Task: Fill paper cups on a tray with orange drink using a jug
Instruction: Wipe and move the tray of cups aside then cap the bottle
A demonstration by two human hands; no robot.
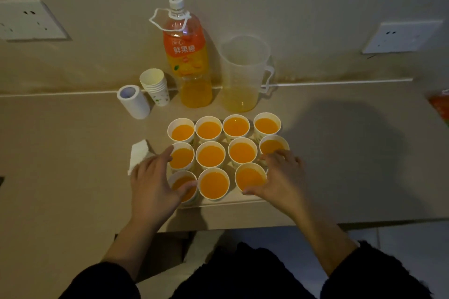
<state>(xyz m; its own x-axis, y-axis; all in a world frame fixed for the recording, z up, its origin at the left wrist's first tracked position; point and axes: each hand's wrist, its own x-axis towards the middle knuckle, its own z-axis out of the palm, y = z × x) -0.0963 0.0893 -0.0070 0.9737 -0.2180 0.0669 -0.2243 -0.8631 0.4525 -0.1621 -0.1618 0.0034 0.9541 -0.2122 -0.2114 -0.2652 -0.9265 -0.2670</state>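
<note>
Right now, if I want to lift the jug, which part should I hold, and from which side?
Take the jug by its handle, coming from the right, probably with the right hand. The jug stands upright behind the paper cups, the handle sticks out on its right side, and the bottle stands close on its left.

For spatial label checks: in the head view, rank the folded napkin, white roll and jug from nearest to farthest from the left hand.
1. Folded napkin, right beside the left hand, on its left side.
2. White roll, farther back, to the left.
3. Jug, far back, to the right.
</note>
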